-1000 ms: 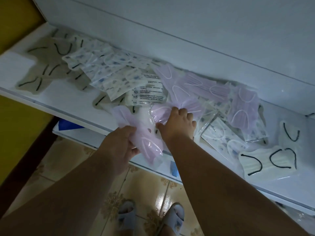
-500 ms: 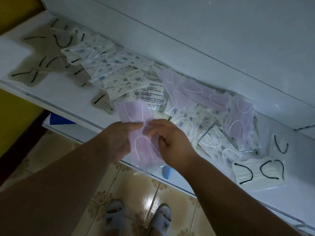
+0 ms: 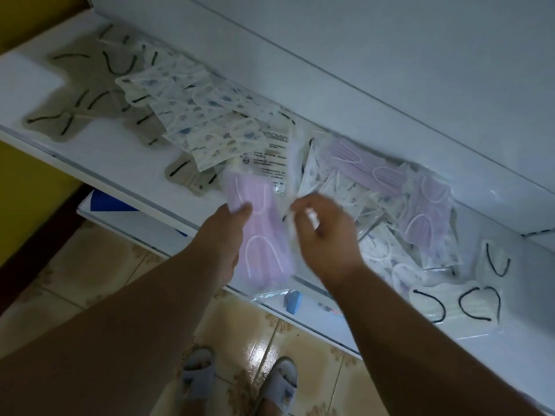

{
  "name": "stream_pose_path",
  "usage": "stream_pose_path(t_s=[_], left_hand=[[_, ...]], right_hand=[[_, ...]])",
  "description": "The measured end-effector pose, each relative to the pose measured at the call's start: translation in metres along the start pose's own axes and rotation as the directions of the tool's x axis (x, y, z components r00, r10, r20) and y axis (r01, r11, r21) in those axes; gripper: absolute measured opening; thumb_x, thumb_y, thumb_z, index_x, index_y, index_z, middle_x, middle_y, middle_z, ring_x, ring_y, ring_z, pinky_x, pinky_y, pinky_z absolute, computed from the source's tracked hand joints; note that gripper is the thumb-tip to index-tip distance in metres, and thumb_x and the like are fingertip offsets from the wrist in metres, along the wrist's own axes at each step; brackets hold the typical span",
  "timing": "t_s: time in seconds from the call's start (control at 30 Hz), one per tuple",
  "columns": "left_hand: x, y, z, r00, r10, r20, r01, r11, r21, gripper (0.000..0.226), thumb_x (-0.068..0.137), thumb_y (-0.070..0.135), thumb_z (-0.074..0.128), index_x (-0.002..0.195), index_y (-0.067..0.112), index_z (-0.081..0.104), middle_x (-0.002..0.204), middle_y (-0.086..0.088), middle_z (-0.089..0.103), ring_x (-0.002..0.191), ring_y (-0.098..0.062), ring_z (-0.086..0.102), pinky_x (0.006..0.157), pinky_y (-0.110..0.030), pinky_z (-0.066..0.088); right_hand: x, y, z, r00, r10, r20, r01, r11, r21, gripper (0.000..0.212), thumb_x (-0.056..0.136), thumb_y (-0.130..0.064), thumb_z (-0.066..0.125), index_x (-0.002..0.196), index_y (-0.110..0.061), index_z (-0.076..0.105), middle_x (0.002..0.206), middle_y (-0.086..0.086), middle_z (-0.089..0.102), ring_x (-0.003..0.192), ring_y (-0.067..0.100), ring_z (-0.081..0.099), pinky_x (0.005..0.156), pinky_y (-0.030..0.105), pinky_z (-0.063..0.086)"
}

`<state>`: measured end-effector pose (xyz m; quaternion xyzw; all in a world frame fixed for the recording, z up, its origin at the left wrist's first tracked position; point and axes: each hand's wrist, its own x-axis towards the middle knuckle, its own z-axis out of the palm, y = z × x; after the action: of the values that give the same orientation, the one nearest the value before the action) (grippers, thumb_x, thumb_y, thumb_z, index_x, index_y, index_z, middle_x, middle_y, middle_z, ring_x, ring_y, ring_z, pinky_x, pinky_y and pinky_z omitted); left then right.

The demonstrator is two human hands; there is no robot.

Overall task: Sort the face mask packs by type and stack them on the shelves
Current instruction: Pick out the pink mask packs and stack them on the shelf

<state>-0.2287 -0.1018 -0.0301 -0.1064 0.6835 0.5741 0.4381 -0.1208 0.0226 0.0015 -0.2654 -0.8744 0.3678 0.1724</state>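
Note:
My left hand grips a pink mask pack by its upper left corner, over the front edge of the white shelf. Blurred, with its fingers curled, my right hand hovers just right of that pack; whether it pinches anything is unclear. Loose on the shelf lie more pink packs, patterned white packs, grey packs with black loops, white packs with black loops and a pack with a printed label.
The shelf's white back wall rises behind the packs. Under the front edge a lower shelf holds a blue-and-white box and a small blue box. My slippered feet stand on the tiled floor.
Both hands lifted the pink pack off the shelf. My right hand has since come off it and shifted right; the left hand keeps holding it.

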Motion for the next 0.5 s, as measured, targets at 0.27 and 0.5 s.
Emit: stream_pose_path(t_s=[0.27, 0.5], left_hand=[[0.005, -0.024, 0.031, 0.998, 0.065, 0.024, -0.067, 0.995, 0.071, 0.037, 0.069, 0.034, 0.074, 0.103, 0.022, 0.069, 0.1, -0.014, 0.074, 0.092, -0.037, 0.072, 0.092, -0.06, 0.054], [-0.002, -0.028, 0.05, 0.995, 0.101, 0.004, -0.1, 0.979, 0.178, 0.03, 0.088, 0.021, 0.069, 0.117, 0.014, 0.06, 0.095, -0.016, 0.065, 0.086, -0.026, 0.057, 0.08, -0.035, 0.047]], right_hand=[[-0.01, 0.045, -0.024, 0.998, 0.012, -0.059, -0.025, 0.974, -0.227, 0.028, 0.085, -0.018, 0.045, 0.1, -0.012, 0.068, 0.121, 0.01, 0.063, 0.11, 0.027, 0.06, 0.091, 0.037, 0.049], [0.089, 0.121, -0.055, 0.837, 0.467, 0.284, -0.1, 0.642, -0.76, 0.046, 0.099, -0.041, 0.049, 0.145, -0.044, 0.043, 0.163, 0.011, 0.02, 0.149, 0.032, 0.023, 0.12, 0.049, 0.022]])
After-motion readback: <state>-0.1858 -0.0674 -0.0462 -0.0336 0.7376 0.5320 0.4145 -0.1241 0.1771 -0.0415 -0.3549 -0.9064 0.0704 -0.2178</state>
